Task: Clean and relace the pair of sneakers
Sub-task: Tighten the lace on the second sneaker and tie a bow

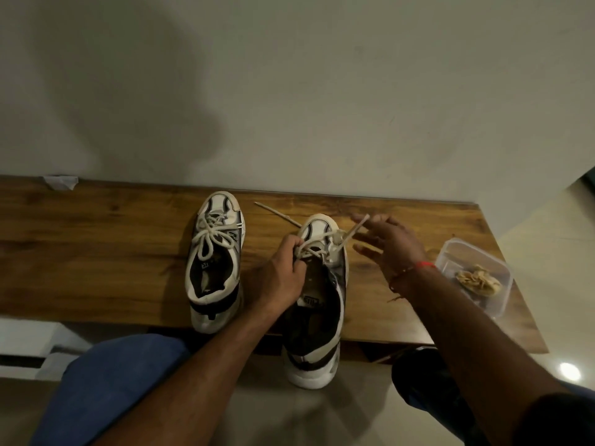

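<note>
Head view: at the centre of the frame the left hand has its fingers curled tight, pinching the lace over the eyelets of the right-hand sneaker. To its right, the right hand is spread, fingers straight and fanned apart; one loose lace end rises slanting past its fingertips, and motion blur makes it hard to say whether they touch it. A red thread band circles that wrist. The other lace end lies on the wood toward the wall, left of the shoe's toe.

The right-hand sneaker's heel overhangs the near edge of the wooden table, while its toe points at the wall. The left-hand sneaker, left of centre, is laced and tied in a bow, its heel just past the same edge. The two shoes are near but apart, with the left wrist between them.

At the right of the frame a clear plastic box holding a crumpled cloth sits close to the table's right edge. Bare wood stretches to the left of the shoes
</note>
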